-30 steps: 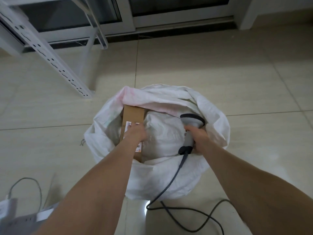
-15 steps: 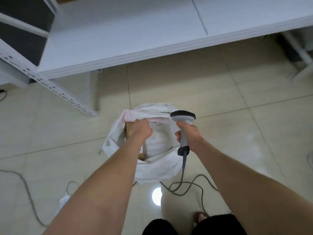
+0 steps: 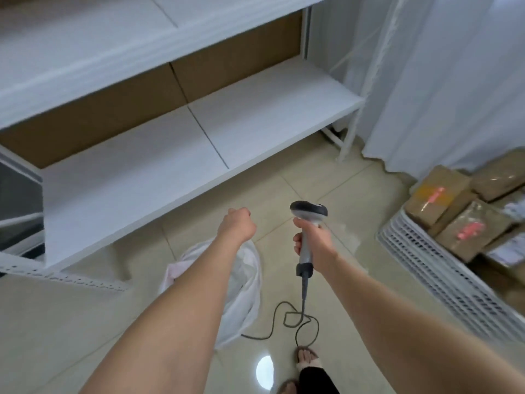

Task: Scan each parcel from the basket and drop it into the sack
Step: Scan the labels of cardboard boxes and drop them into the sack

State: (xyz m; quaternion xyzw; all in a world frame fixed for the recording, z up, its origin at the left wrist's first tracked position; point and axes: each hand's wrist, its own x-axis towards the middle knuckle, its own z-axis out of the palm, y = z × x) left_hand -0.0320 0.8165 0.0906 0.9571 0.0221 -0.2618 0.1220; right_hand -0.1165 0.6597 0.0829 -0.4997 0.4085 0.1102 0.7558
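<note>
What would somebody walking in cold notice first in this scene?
At centre frame the right hand grips a corded scanner, and red light glows on the brown parcels stacked in the white basket at right. The left hand, curled and empty, is raised above the white sack on the tiled floor, in front of a low white shelf.

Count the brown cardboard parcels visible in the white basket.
3 stand out in the basket: orange-label parcel at the left, red-label parcel nearer the camera, plain parcel behind at the right edge. Blur and the frame edge may hide more.
</note>
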